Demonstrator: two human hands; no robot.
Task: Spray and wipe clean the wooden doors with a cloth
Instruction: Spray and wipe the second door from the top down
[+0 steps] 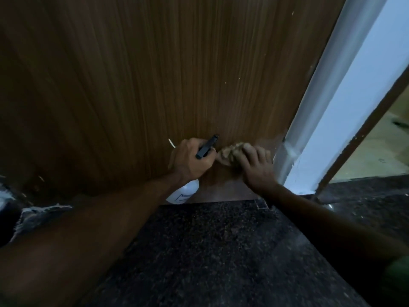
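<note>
The wooden door (143, 85) fills the far view, its bottom edge meeting the dark speckled floor (210, 251). At its right edge stands a white frame (327, 120), with lighter flooring visible past it. The near floor lies open. The left hand (190, 161) is closed around a spray bottle (184, 192), black nozzle up, white body hanging just above the floor; contents cannot be told. Just right, the right hand (254, 167) presses a bunched tan cloth (230, 152) against the door's lower right corner, fingers spread over it.
</note>
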